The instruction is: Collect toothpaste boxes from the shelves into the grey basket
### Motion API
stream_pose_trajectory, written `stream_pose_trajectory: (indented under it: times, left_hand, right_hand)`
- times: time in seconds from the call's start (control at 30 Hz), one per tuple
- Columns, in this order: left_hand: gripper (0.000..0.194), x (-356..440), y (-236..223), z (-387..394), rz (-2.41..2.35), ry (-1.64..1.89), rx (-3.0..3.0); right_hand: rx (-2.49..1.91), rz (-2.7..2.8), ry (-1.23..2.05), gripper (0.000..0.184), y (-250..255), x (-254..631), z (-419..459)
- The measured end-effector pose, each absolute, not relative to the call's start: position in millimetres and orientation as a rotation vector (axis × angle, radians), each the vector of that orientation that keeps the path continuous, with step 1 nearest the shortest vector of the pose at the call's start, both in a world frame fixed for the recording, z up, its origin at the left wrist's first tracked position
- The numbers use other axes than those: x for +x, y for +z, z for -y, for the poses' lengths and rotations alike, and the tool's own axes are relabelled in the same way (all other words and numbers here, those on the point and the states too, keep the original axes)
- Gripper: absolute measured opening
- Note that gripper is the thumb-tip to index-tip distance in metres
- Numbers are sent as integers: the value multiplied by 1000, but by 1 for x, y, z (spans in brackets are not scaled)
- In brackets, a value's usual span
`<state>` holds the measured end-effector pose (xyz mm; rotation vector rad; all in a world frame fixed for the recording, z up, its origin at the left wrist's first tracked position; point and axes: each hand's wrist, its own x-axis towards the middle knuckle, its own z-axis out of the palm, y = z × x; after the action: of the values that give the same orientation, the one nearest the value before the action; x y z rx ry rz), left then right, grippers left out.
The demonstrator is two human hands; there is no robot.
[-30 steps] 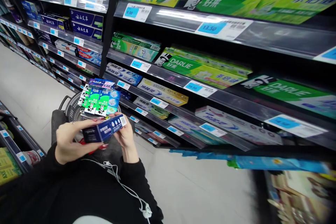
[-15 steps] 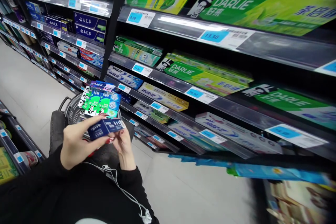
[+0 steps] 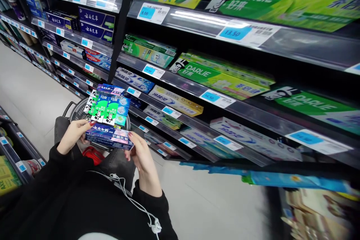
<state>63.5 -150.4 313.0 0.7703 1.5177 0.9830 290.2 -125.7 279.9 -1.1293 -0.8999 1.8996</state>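
A dark blue toothpaste box (image 3: 108,136) lies level between my two hands, its long printed side with pink lettering showing. My left hand (image 3: 73,135) pinches its left end, thumb on top. At the right end my right hand (image 3: 142,153) grips it with thumb and fingers. Just beyond the box, green and white Darlie toothpaste boxes (image 3: 105,110) are piled in a grey basket (image 3: 78,111) between my knees. Behind them in the pile sits another blue and pink toothpaste box (image 3: 111,90).
Shelves (image 3: 180,75) of toothpaste boxes with blue price tags slope along the right and ahead. A lower shelf (image 3: 17,146) runs at the left. White earphone cords (image 3: 123,187) hang over my dark clothing. Something red (image 3: 93,155) is by my lap.
The held toothpaste box has been turned from its narrow end and side to its long printed face. My hands have moved apart to its two ends.
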Motion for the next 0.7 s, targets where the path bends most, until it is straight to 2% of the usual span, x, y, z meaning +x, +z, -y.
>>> stream_pose_trajectory:
  times: [0.13, 0.27, 0.5, 0.7]
  left_hand:
    - [49, 60, 305, 145, -1542, 848, 750]
    - [49, 58, 297, 144, -1548, 834, 763]
    - [44, 61, 286, 149, -1451, 1266, 935]
    - [44, 64, 292, 160, -1439, 1335, 1121]
  right_hand:
    - [-1220, 858, 2000, 55, 275, 288, 123]
    - [-1218, 877, 1965, 55, 275, 290, 124]
    - [-1068, 1166, 1657, 42, 287, 297, 136]
    - [-1042, 1346, 1441, 37, 293, 305, 148]
